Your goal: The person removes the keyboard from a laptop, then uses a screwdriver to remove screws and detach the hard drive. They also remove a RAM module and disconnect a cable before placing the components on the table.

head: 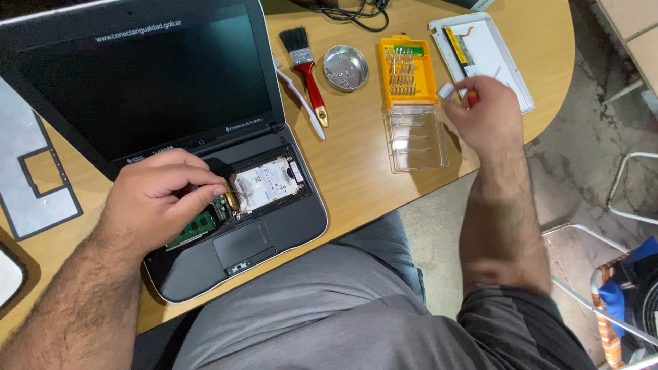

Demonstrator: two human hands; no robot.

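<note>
A small dark laptop [274, 226] lies open on the wooden table with its keyboard cover off, baring a silver hard drive [267, 183] and a green memory board [195, 226]. My left hand [154, 202] rests on the bared inside, its fingertips pinched together at the left edge of the hard drive. My right hand [483, 109] hovers to the right of a yellow screwdriver bit case [409, 72] and holds a small red-handled screwdriver [471, 97]. The case's clear lid [417, 139] lies open below it.
A red-handled paintbrush [306, 62] and a round metal dish [345, 67] lie behind the laptop. A bare display panel [490, 51] sits at the far right of the table, a grey keyboard frame [27, 171] at the left. Cables lie at the back edge.
</note>
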